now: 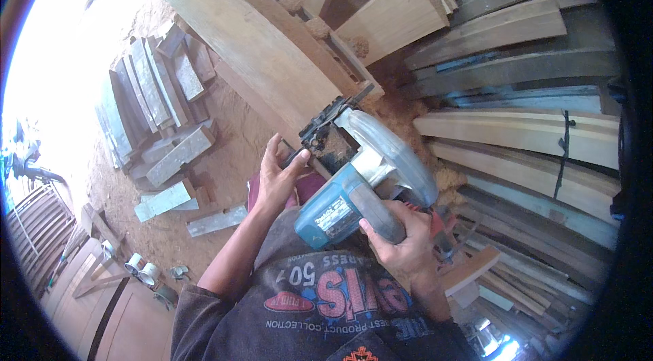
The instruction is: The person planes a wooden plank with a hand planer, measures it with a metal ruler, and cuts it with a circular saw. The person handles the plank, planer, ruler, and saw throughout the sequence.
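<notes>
A teal circular saw point(340, 206) with a pale blade guard point(391, 150) is at the near end of a long, wide plank point(252, 55). My right hand point(406, 242) wraps round its dark rear handle. My left hand point(273, 183) grips a dark metal piece at the left side of the saw's base, thumb on top and fingers round the edge. Sawdust lies on the base plate. The guard and body hide the blade, and I cannot tell whether the base touches the plank.
Stacked boards point(524, 133) fill the right side, some bound with a dark strap. On the sandy floor to the left lie several short wood offcuts point(153, 85). Beyond the saw, wide boards point(398, 14) lean near sawdust heaps. White cups point(147, 272) stand at lower left.
</notes>
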Demonstrator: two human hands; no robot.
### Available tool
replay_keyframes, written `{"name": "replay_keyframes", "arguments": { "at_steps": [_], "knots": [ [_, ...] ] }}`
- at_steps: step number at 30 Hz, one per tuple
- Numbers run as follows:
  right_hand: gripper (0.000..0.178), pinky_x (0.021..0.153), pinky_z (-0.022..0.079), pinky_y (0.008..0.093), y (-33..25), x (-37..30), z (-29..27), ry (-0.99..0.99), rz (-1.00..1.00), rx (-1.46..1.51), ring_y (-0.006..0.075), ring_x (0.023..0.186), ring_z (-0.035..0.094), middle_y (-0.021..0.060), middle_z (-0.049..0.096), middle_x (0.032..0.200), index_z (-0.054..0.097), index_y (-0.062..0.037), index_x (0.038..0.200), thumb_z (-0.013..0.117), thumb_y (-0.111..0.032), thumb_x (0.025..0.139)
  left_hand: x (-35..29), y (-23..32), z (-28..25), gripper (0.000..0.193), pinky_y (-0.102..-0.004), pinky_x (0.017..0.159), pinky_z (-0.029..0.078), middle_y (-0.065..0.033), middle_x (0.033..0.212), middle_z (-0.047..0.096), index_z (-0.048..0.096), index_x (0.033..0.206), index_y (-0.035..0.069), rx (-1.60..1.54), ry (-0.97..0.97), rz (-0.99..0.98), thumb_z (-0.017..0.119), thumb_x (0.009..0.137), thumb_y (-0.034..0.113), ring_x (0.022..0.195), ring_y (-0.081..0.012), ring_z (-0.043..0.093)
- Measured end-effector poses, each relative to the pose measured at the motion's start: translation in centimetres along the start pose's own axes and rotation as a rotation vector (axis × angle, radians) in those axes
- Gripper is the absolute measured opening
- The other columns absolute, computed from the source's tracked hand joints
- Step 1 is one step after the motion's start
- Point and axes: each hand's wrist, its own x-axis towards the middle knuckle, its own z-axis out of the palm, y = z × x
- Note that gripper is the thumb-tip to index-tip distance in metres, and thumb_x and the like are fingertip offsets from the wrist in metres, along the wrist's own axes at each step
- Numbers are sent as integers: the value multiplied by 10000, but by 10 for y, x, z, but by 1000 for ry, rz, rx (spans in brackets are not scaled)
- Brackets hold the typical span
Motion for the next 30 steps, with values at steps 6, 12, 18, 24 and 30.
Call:
{"name": "replay_keyframes", "arguments": {
  "at_steps": [6, 12, 18, 24, 30],
  "knots": [
    [245, 723, 586, 312, 5, -1, 0, -16, -5, 36, 151, 764, 763, 88, 792, 857, 762, 8, 1106, 860, -91, 904, 0, -2, -2, 885, -394, 931, 645, -250, 1468, 613, 206, 1688, -40, 27, -39, 50, 776, 1042, 165, 1168, -284, 725],
    [256, 733, 586, 324, 2, -2, 3, -13, 4, 46, 162, 782, 766, 101, 792, 870, 759, 6, 1115, 861, -114, 912, 4, -1, -5, 912, -391, 917, 648, -259, 1494, 595, 182, 1698, -30, -92, -109, 43, 779, 1041, 176, 1192, -281, 707],
    [267, 713, 610, 361, -12, -30, 25, -22, 4, 54, 222, 744, 783, 122, 790, 862, 753, -41, 1140, 852, -135, 910, -15, -6, -28, 827, -381, 967, 620, -216, 1488, 606, 242, 1691, -17, 45, -55, 65, 744, 1056, 157, 1199, -255, 703],
    [276, 709, 612, 378, -12, -57, 63, -26, 63, 107, 257, 760, 797, 145, 793, 871, 743, -40, 1129, 865, -163, 914, -32, -33, -78, 732, -368, 972, 601, -183, 1447, 639, 339, 1649, -14, -33, -213, 49, 737, 1056, 146, 1221, -234, 679],
    [287, 713, 607, 406, -15, -63, 101, -60, 54, 167, 306, 801, 793, 185, 784, 877, 733, -18, 1110, 860, -188, 916, -40, -54, -132, 475, -409, 1009, 613, -148, 1298, 728, 480, 1516, -7, 65, -108, 52, 659, 1083, 67, 1162, -238, 729]
  ]
}}
